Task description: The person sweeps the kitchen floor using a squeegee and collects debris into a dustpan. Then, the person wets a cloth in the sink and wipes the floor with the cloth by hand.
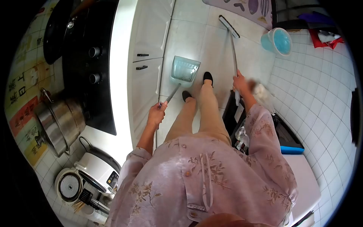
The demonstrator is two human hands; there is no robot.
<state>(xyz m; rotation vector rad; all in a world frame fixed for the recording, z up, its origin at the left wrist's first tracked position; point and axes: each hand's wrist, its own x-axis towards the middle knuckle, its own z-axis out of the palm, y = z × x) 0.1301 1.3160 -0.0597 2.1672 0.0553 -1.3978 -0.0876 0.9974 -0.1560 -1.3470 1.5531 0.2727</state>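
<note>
My left hand (156, 113) is wrapped round the handle of a long-handled dustpan (185, 70). Its translucent blue-green pan lies on the tiled floor ahead of my feet, beside the white cabinets. The fingers of my right hand (241, 82) are closed round the grey pole of a broom (233, 49). The broom's wide, narrow head rests on the floor farther forward, near a patterned mat (249, 8). Pan and broom head are well apart. Whether anything lies inside the pan I cannot make out.
A blue bucket (267, 41) stands by the right tiled wall. Closer on the right are a pale plastic bag (262, 96) and a dark bin-like object (289, 138). To the left are a black stove (90, 64), a steel pot (60, 123) and a rice cooker (96, 172).
</note>
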